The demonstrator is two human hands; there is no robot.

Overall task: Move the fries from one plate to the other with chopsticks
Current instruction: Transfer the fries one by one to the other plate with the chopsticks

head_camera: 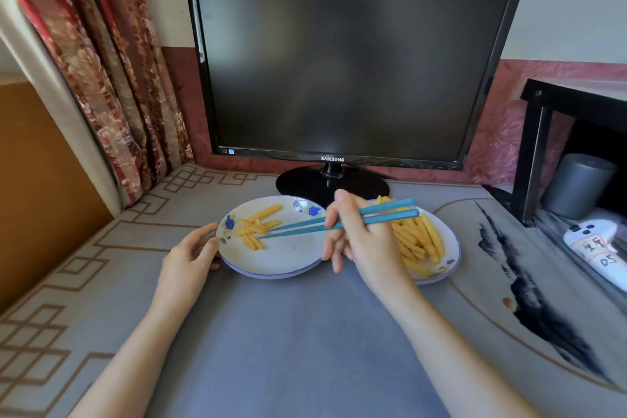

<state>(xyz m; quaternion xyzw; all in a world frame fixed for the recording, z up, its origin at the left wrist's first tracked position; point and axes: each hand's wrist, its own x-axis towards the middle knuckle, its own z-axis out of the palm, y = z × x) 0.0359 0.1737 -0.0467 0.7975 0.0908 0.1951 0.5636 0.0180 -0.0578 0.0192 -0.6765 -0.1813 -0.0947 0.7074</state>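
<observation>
So that the left plate (288, 258) sits steady, our left hand (188, 258) pinches its rim while our right hand (359, 241) pinches 2 chopsticks (305, 226).

Blue chopsticks (305, 230) tips apparently touching fries (252, 229), left plate (288, 254).

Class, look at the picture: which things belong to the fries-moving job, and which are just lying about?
Job: chopsticks in right hand; left plate, held by left hand; right plate; fries on both.
Lying about: monitor; grey cup; white labelled device; curtain.
</observation>
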